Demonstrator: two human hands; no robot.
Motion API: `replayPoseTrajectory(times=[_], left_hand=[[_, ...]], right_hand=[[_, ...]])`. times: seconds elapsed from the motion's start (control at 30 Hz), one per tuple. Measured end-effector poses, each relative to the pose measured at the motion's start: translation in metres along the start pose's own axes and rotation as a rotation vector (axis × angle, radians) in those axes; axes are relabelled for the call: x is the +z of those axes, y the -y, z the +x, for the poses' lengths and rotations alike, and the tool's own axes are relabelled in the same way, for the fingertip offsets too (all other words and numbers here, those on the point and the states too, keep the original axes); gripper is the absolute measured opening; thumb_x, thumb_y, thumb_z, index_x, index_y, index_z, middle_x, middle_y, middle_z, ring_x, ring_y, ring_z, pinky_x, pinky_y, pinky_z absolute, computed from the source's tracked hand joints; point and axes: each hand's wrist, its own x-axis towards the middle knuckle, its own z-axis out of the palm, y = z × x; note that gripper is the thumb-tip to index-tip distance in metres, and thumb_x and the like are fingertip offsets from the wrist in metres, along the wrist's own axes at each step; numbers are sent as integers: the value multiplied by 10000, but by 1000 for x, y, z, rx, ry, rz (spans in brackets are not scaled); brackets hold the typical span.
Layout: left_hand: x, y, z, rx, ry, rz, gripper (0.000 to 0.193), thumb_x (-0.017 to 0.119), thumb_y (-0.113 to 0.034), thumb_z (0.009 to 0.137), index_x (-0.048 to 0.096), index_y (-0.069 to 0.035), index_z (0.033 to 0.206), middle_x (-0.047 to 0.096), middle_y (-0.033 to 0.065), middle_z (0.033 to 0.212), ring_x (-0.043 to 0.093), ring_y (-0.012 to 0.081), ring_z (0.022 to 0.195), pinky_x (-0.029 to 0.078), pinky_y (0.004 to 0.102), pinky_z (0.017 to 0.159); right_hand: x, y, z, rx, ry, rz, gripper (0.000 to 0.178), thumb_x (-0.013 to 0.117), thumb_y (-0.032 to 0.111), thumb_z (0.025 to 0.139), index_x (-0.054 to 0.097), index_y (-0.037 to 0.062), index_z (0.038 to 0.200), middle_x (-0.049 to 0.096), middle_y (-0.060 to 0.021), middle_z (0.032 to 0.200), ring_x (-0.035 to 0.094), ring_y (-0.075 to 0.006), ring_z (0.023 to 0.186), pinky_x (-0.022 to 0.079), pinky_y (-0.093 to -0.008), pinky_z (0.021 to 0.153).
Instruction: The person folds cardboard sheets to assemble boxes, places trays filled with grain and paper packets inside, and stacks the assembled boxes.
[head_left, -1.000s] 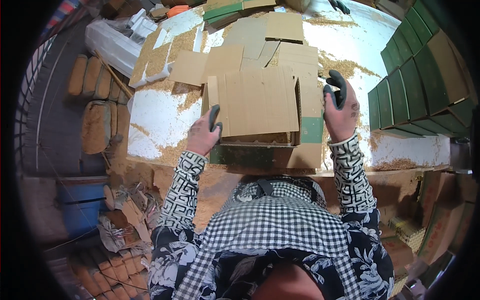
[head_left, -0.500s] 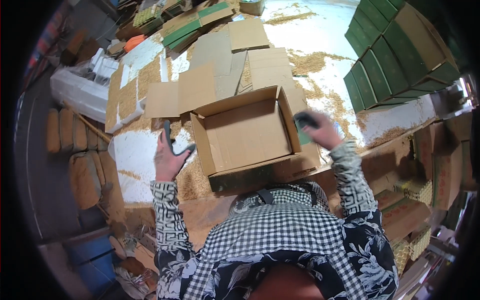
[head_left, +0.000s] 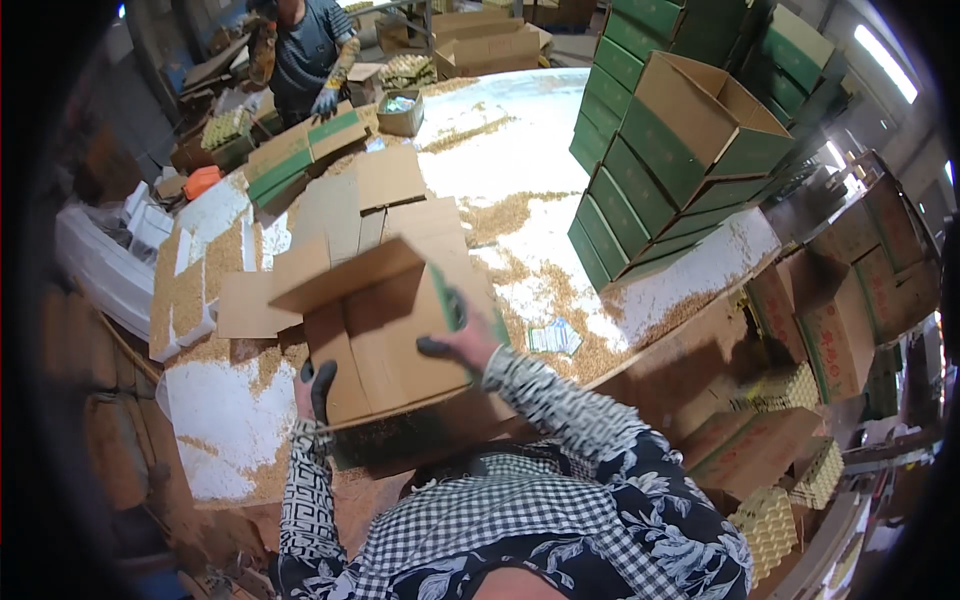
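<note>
A brown cardboard box [head_left: 400,340] with green outer sides sits tilted at the table's near edge, in front of my body. One of its panels [head_left: 350,275] stands up at the far left and shades the surface beside it. My right hand [head_left: 468,335], in a glove with dark fingertips, grips the right side, with the thumb over the cardboard and the fingers by the green edge. At the near left corner, my left hand [head_left: 312,393] closes on the box's side, thumb up; part of its fingers is hidden.
Flat cardboard sheets [head_left: 345,210] lie beyond the box. Stacked green boxes [head_left: 650,150] rise at the right, the top one uncovered. Brown husks [head_left: 500,215] cover parts of the white tabletop. A small pile of printed cards [head_left: 555,338] lies right of my hand. Another person [head_left: 305,60] stands far left.
The box has shifted and turned, and a panel now stands up at its far side. Both hands, apart from it before, have come onto its sides. My view has swung to the right and upward.
</note>
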Motion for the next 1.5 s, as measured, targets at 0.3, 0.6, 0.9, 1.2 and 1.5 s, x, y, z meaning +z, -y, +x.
replayPoseTrajectory(times=[0.3, 0.6, 0.9, 1.2, 1.5], left_hand=[[352, -185, 42, 775, 470, 82, 386, 529, -247, 853, 478, -30, 1169, 555, 132, 1063, 534, 203, 995, 417, 298, 876], [518, -129, 23, 973, 447, 1253, 741, 560, -485, 756, 295, -76, 1315, 256, 185, 1359, 229, 370, 1266, 170, 480, 1049], [512, -119, 36, 1052, 412, 1237, 653, 537, -447, 778, 343, -69, 1274, 287, 171, 1332, 270, 360, 1234, 219, 445, 1031], [197, -13, 61, 665, -461, 1252, 558, 619, -383, 692, 489, -75, 1139, 480, 180, 1114, 442, 335, 1029, 347, 442, 881], [-95, 100, 38, -477, -555, 1000, 806, 454, -589, 769, 332, 40, 1259, 404, 247, 1231, 391, 341, 1155, 318, 409, 961]], right_hand=[[-337, 292, -86, -960, -586, -229, 444, 596, 112, 746, 452, -17, 1146, 549, -160, 1056, 530, -235, 1000, 429, -334, 861], [-644, 213, -82, -117, -1076, -1406, 398, 570, 146, 760, 483, -8, 1118, 542, -157, 1080, 520, -232, 1013, 424, -323, 862], [-604, 171, -52, -433, -920, -1577, 336, 522, 171, 799, 535, 14, 1096, 564, -137, 1069, 569, -247, 917, 455, -357, 777], [-376, 154, -91, -1087, -1209, -1329, 308, 541, 174, 830, 560, -46, 1046, 592, -173, 993, 601, -226, 818, 514, -287, 679], [-16, -141, 56, 464, -135, -779, 854, 504, 520, 777, 217, -92, 1298, 318, -299, 1289, 318, -380, 1215, 262, -416, 1002]])
